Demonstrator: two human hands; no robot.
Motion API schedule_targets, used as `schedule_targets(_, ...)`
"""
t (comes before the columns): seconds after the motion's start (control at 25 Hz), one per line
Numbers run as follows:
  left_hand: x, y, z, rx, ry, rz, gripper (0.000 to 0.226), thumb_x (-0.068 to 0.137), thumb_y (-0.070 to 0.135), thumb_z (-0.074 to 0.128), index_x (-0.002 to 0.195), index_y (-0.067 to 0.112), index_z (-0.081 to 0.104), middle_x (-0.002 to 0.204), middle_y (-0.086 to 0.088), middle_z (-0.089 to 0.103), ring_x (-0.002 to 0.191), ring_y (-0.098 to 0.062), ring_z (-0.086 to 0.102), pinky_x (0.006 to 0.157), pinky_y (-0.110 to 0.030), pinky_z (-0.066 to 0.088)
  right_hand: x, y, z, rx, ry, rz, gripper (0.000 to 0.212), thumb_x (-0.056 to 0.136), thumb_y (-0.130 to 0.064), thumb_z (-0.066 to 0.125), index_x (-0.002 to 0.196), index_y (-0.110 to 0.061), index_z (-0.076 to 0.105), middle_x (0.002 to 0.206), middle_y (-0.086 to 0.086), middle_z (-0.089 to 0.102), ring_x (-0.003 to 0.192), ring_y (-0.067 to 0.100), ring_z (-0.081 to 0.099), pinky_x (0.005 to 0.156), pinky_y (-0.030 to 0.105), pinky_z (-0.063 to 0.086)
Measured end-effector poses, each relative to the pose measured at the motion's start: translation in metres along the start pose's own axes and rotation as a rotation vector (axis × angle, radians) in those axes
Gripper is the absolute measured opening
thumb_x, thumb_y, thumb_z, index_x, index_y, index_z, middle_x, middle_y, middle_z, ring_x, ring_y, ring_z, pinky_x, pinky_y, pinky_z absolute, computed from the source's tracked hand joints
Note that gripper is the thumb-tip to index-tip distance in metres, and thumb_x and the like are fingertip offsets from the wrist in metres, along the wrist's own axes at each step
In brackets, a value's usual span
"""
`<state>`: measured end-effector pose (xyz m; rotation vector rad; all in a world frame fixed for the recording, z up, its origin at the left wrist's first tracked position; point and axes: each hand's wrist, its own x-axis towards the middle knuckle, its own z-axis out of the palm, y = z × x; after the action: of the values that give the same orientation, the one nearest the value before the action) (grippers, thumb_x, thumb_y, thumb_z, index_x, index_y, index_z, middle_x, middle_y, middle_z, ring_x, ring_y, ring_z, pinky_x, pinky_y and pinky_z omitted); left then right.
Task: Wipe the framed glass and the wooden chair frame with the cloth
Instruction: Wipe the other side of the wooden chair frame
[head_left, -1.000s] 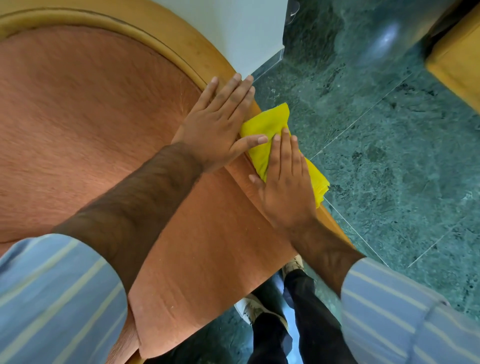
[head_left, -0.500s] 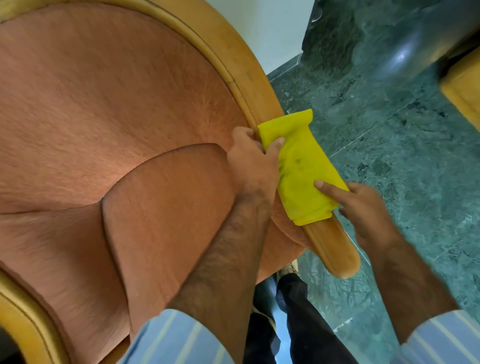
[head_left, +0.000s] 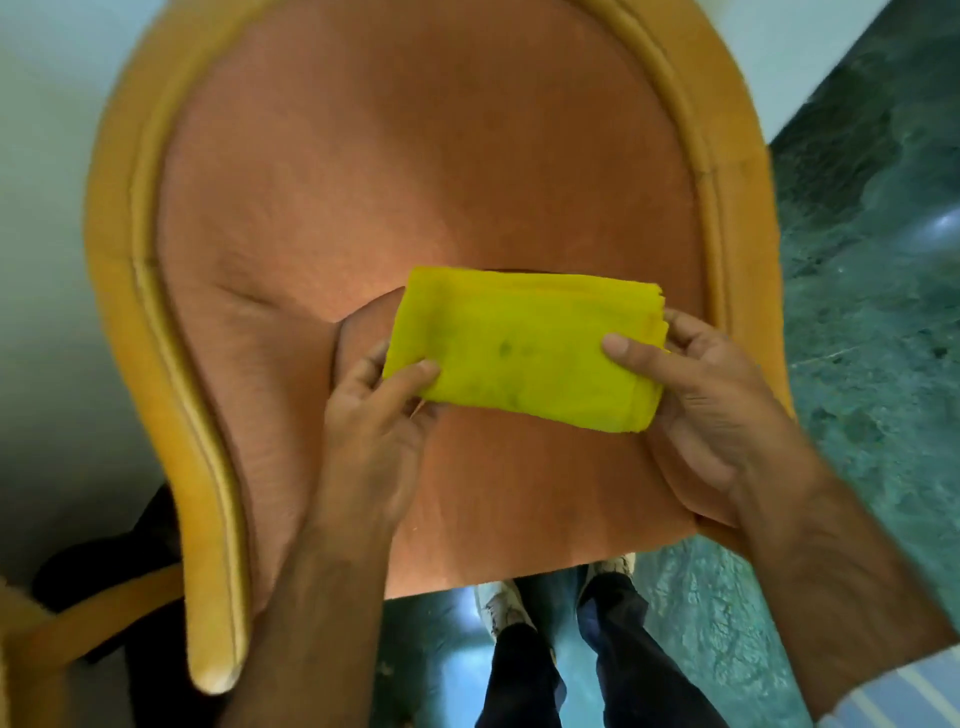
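Observation:
A folded yellow cloth (head_left: 524, 348), faintly stained, is held flat above the chair's orange seat cushion (head_left: 519, 493). My left hand (head_left: 374, 415) pinches its left end between thumb and fingers. My right hand (head_left: 711, 395) grips its right end with the thumb on top. The wooden chair frame (head_left: 156, 374) curves around the orange upholstered back, with its left arm running down to a rounded tip at lower left and its right side passing behind my right hand. No framed glass is in view.
Green marble floor (head_left: 872, 312) lies to the right and below the seat. My shoes and dark trousers (head_left: 550, 649) stand at the seat's front edge. A white wall is behind the chair. Another wooden piece (head_left: 78, 623) sits at the lower left.
The cloth came off the chair's right wooden arm and is now held by both hands over the seat. The view swung left, centring the whole chair back.

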<state>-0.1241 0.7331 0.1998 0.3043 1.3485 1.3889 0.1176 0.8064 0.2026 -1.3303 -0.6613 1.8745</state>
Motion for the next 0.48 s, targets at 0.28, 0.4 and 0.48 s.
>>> schedule_targets(0.28, -0.096, 0.028, -0.163, -0.086, 0.371, 0.086, 0.026, 0.085, 0.003, 0.070, 0.093, 0.025, 0.082, 0.102, 0.000, 0.082, 0.095, -0.016, 0.080, 0.075, -0.028, 0.064, -0.012, 0.054, 0.159, -0.277, -0.348, 0.130, 0.056, 0.068, -0.013, 0.083, 0.120, -0.002, 0.069, 0.113, 0.013, 0.081, 0.106, 0.029, 0.078, 0.088, 0.043, 0.065)
schedule_targets(0.4, -0.143, 0.022, -0.209, -0.110, 0.537, 0.145, 0.016, 0.081, 0.016, 0.074, 0.093, 0.023, 0.082, 0.101, 0.000, 0.083, 0.094, -0.016, 0.080, 0.076, -0.029, 0.066, -0.027, 0.086, 0.210, -0.390, -0.437, 0.147, 0.034, 0.074, -0.013, 0.084, 0.107, -0.011, 0.077, 0.106, 0.010, 0.083, 0.103, 0.028, 0.079, 0.086, 0.043, 0.064)
schedule_targets(0.48, -0.180, 0.009, -0.240, -0.101, 0.661, 0.183, 0.020, 0.081, 0.020, 0.074, 0.100, 0.020, 0.079, 0.104, 0.001, 0.082, 0.098, -0.017, 0.078, 0.083, -0.031, 0.066, -0.043, 0.116, 0.242, -0.453, -0.520, 0.170, 0.027, 0.082, -0.010, 0.080, 0.109, -0.010, 0.077, 0.108, 0.013, 0.082, 0.104, 0.030, 0.078, 0.088, 0.046, 0.063)
